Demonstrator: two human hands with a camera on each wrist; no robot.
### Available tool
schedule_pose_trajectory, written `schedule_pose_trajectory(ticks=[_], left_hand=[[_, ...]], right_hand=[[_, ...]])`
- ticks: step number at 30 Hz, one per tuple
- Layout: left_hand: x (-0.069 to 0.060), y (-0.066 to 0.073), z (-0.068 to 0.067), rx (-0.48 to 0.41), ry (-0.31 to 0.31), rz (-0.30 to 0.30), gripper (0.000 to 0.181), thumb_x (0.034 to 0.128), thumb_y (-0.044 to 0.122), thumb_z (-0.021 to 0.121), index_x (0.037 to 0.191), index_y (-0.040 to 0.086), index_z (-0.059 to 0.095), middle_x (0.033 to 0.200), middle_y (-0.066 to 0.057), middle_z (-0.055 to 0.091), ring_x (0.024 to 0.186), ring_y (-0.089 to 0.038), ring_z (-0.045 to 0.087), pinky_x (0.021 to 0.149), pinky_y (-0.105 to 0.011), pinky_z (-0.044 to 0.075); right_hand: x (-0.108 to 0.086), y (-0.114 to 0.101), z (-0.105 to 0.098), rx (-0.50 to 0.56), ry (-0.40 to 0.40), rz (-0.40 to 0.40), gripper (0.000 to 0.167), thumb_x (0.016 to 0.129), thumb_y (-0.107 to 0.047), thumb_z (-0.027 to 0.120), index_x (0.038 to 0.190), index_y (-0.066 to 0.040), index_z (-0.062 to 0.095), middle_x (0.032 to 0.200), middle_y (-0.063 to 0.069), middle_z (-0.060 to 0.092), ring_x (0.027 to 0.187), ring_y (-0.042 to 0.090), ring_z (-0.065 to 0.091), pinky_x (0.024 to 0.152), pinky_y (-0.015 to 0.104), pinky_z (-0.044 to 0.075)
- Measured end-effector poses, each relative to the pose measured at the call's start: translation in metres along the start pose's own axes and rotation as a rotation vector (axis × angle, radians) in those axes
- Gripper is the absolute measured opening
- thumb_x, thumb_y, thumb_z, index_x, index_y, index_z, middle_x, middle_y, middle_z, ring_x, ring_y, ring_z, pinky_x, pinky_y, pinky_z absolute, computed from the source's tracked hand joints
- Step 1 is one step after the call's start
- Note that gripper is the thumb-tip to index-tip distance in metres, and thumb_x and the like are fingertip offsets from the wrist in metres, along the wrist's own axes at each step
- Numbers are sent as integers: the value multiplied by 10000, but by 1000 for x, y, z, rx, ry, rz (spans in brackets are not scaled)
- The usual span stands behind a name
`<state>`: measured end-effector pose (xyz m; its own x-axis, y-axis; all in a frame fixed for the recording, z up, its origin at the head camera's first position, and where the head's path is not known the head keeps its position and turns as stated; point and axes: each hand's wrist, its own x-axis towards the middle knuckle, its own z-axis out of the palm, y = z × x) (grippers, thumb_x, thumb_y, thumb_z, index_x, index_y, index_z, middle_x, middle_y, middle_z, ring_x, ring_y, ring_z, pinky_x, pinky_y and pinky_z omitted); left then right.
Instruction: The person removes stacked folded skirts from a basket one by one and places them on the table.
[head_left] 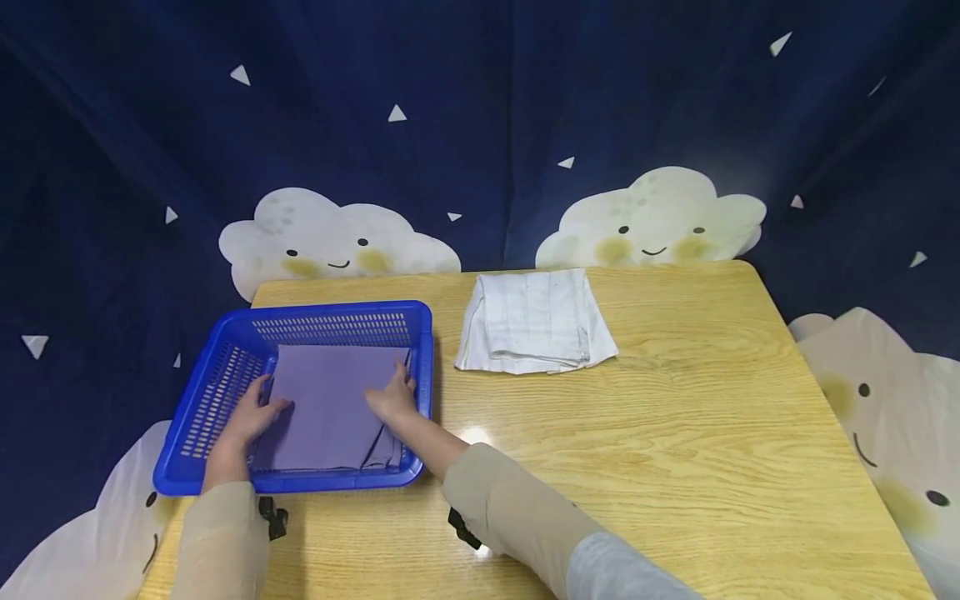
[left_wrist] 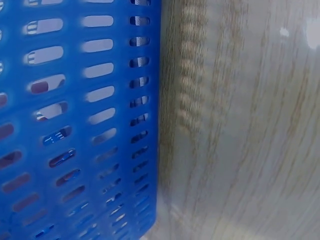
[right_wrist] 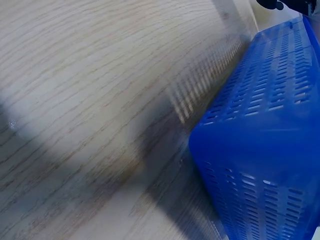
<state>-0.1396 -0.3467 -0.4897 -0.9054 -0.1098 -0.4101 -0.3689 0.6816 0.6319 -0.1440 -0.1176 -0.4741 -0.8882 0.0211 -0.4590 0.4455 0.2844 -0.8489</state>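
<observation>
A folded purple cloth (head_left: 326, 408) lies flat inside a blue plastic basket (head_left: 337, 480) on the left of the table. My left hand (head_left: 247, 419) is at the cloth's left edge, thumb on top and fingers reaching down along the side. At the opposite edge, my right hand (head_left: 393, 398) holds the cloth with its thumb over the upper face and its fingers round the side. Loose folded layers show at the near right corner. The fingertips under the edges are hidden, and neither wrist view shows the hands' hold, only the slotted basket wall (left_wrist: 100, 70) and basket corner (right_wrist: 250, 135).
A folded white cloth item (head_left: 536, 321) lies at the back middle of the wooden table (head_left: 675, 433), right of the basket. Behind the table hangs a dark blue curtain (head_left: 480, 100) printed with clouds. The basket's raised rim surrounds the purple cloth.
</observation>
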Motion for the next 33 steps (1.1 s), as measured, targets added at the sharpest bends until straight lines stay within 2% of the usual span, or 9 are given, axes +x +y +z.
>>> schedule_pose_trajectory(ticks=[8, 14, 23, 33], left_hand=[[-1, 1, 0, -10, -30, -16, 735, 901, 172, 484, 1405, -99, 23, 1383, -421, 82, 1271, -545, 131, 1044, -577, 172], [0, 0, -1, -11, -40, -21, 749, 916, 215, 488, 1411, -91, 17, 1405, -396, 65, 1282, -533, 119, 1045, -579, 166], [-1, 2, 0, -31, -54, -26, 765, 921, 271, 486, 1422, -69, 19, 1418, -375, 81, 1265, -531, 174, 1016, -598, 212], [0, 2, 1, -62, -79, -57, 820, 912, 344, 496, 1440, -16, -17, 1446, -343, 14, 1300, -514, 101, 1029, -610, 164]], right_hand=[[0, 2, 1, -6, -19, 31, 745, 752, -78, 612, 1412, -87, 265, 1297, 273, 343, 1145, 413, 427, 935, 514, 387], [0, 2, 2, -3, -27, 50, 748, 758, -87, 619, 1414, -92, 259, 1288, 271, 356, 1186, 406, 390, 942, 524, 373], [0, 2, 1, 5, -19, 63, 774, 731, -73, 653, 1407, -102, 278, 1274, 262, 386, 1165, 398, 406, 923, 519, 390], [2, 4, 2, 11, -42, 82, 822, 709, -68, 679, 1411, -107, 253, 1295, 262, 358, 1152, 402, 417, 929, 515, 391]])
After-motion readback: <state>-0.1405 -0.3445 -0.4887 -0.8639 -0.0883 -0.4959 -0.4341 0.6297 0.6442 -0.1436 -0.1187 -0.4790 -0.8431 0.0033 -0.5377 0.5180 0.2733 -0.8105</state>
